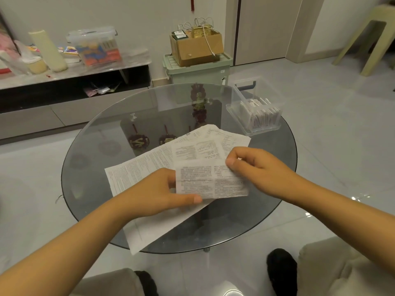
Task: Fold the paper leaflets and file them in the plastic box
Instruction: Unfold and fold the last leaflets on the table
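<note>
A small printed paper leaflet (211, 181) is held just above the round glass table (96, 159). My left hand (164, 191) pinches its lower left edge, thumb on top. My right hand (252, 165) pinches its upper right part between thumb and fingers. Under it lies a loose pile of unfolded leaflets (149, 165) spread across the table's middle. A clear plastic box (254, 103) stands at the table's far right edge, its lid raised at the back, with several folded leaflets standing in it.
Beyond the table are a green storage bin (196, 69) with a cardboard box on top and a low TV shelf (70, 75) with clutter. A plastic stool (367, 39) stands far right. My knees and black slippers are below the table edge.
</note>
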